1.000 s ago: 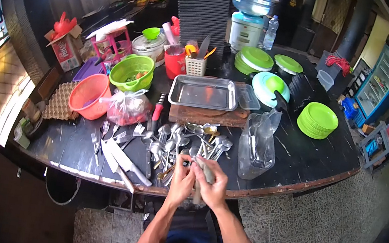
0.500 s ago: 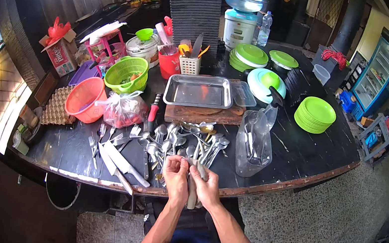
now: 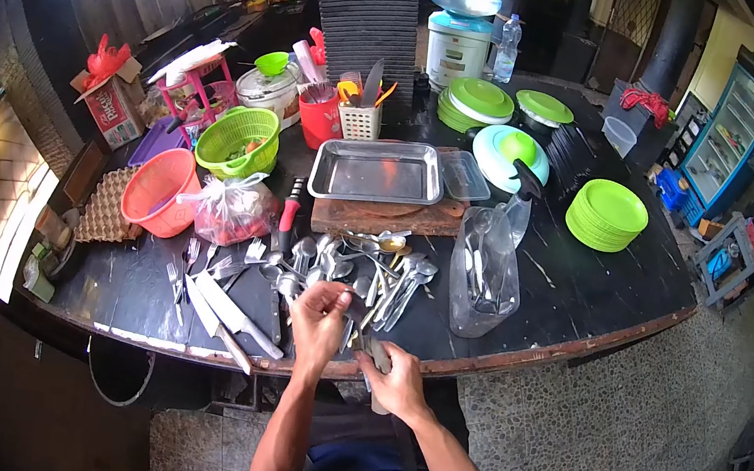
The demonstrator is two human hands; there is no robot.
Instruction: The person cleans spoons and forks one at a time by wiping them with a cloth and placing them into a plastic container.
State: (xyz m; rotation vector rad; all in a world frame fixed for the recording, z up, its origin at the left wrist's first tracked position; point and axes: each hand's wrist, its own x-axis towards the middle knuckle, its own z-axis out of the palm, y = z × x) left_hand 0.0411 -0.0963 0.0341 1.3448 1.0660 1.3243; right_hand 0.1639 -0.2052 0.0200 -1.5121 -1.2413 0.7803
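Note:
My right hand (image 3: 399,382) is closed round a knife with a dull beige handle (image 3: 379,357), held near the table's front edge. Its dark, narrow blade points up and left towards my left hand (image 3: 319,324). The left fingers are curled in with the thumb against them; what they pinch, if anything, I cannot tell. Loose spoons (image 3: 330,266) lie in a heap just beyond both hands. Two large kitchen knives (image 3: 232,311) with pale handles rest left of my left hand, beside several forks (image 3: 176,288).
A clear plastic container (image 3: 484,291) holding cutlery stands to the right. Behind the spoons, a metal tray (image 3: 377,172) sits on a wooden board (image 3: 384,221). Green plates (image 3: 606,216) are stacked at right; a bagged bundle (image 3: 232,211) and orange basket (image 3: 162,192) stand at left.
My hands have moved apart: the left up and leftward, the right slightly down and rightward, still with the beige handle in it. The view has shifted slightly.

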